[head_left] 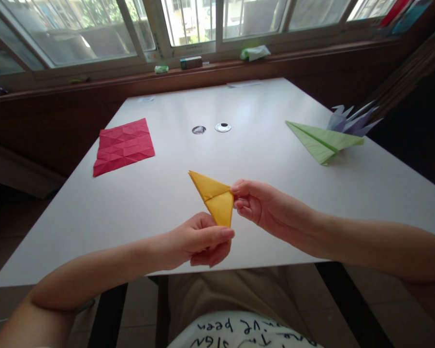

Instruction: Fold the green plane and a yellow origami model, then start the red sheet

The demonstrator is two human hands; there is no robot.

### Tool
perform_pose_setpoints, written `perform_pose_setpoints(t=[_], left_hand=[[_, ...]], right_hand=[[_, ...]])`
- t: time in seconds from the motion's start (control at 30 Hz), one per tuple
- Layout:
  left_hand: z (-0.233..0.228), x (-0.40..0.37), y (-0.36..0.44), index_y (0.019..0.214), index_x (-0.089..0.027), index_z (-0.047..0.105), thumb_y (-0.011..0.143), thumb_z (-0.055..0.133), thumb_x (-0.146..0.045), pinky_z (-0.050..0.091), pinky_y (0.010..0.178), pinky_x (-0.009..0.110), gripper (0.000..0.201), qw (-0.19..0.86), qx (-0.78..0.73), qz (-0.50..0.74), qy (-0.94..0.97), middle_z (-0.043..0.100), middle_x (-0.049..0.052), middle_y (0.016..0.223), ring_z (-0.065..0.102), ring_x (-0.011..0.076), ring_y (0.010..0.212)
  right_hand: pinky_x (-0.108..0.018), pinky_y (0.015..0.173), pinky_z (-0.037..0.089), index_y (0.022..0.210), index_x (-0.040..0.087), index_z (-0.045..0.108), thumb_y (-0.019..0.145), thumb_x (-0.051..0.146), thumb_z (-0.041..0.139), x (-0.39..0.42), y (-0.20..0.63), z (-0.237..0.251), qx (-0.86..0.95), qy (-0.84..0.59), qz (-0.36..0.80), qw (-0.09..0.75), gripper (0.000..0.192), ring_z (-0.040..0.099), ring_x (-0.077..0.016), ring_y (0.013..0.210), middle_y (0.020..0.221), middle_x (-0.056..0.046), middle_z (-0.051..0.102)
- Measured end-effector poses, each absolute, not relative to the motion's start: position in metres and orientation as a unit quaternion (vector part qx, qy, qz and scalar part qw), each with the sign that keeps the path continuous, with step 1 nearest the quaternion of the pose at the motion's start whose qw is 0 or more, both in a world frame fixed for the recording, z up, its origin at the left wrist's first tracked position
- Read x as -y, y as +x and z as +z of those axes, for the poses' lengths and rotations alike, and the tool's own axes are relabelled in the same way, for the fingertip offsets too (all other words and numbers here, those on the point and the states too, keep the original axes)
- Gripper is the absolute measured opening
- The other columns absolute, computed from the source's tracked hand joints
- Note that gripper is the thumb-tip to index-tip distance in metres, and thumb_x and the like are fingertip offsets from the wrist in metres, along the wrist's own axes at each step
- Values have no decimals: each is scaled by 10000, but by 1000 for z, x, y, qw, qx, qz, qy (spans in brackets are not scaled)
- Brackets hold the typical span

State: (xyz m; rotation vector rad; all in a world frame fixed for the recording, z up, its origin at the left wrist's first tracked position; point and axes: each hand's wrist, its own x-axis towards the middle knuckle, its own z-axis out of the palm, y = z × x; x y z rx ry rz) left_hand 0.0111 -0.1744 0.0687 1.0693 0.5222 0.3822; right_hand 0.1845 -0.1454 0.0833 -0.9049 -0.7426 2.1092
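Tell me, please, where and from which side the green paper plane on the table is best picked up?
Probably by the raised central fold of the green paper plane, pinched from above near the middle. The wings lie almost flat on the white table and offer little edge, and the purple folded paper crowds its far side, so come from the near side.

Daylight from the windows ahead of you, strong contrast, wide-angle bend at the edges.

Your light pours in through the windows (pixel 188 29) along the top of the frame, where the panes wash out to near white. It leaves a soft sheen on the far middle of the worktop (pixel 261 145), while the wall beneath the sill and the lower corners sink into deep shadow. The centre stays sharp; the upper left and right edges curve and smear slightly.
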Motion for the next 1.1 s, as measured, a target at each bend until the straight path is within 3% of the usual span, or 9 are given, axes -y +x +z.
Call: perform_pose_setpoints(t=[0.17, 0.4, 0.5, 0.6, 0.73, 0.9, 1.1], left_hand=[[72, 175, 13, 459, -143, 478, 831, 527, -430, 187, 415, 235, 472, 798, -249, 179, 519, 376, -42, 386, 317, 45, 378], [74, 173, 13, 465, -135, 485, 795, 570, -429, 165, 399, 230, 450, 768, -301, 192, 531, 387, -48, 392, 268, 25, 347], [69, 169, 15, 505, -129, 497, 779, 597, -411, 232, 411, 201, 406, 748, -311, 225, 541, 410, -41, 415, 342, 35, 392], [67, 165, 17, 745, -133, 569, 747, 640, -427, 338, 447, 178, 301, 753, -291, 276, 521, 541, -9, 609, 507, 71, 513], [67, 158, 17, 1078, -216, 517, 785, 607, -430, 499, 583, 222, 374, 723, -299, 397, 479, 603, 49, 1009, 638, 147, 768], [65, 151, 13, 1234, -336, 461, 794, 607, -413, 540, 772, 297, 469, 655, -323, 467, 498, 546, 32, 1255, 611, 209, 1019], [62, 149, 13, 1310, -354, 429, 797, 606, -407, 554, 796, 325, 545, 642, -319, 450, 532, 490, 49, 1350, 602, 260, 1062]], right_hand=[[-85, 571, 456, 648, 138, 604, 748, 108, 566, 146, 184, 83, 293, -343, 811, 373, 111, 547, -4, 569, 648, 48, 592], [-93, 601, 449, 657, 137, 607, 745, 120, 598, 144, 185, 83, 299, -337, 806, 383, 91, 540, -3, 595, 657, 53, 574], [-106, 620, 448, 655, 143, 607, 738, 131, 611, 139, 186, 81, 308, -330, 798, 399, 84, 531, -8, 600, 660, 57, 570], [-145, 614, 454, 641, 150, 600, 744, 154, 600, 133, 187, 81, 326, -321, 801, 387, 103, 518, -28, 568, 628, 52, 561], [-150, 583, 457, 646, 151, 610, 751, 160, 597, 126, 189, 84, 348, -319, 799, 373, 106, 523, -36, 545, 608, 41, 570], [-137, 597, 466, 689, 160, 622, 736, 183, 653, 121, 192, 86, 396, -328, 770, 378, 61, 541, -29, 563, 642, 41, 597], [-218, 603, 487, 732, 186, 572, 727, 221, 681, 119, 192, 83, 474, -325, 713, 402, 115, 573, -63, 595, 720, 40, 635]])
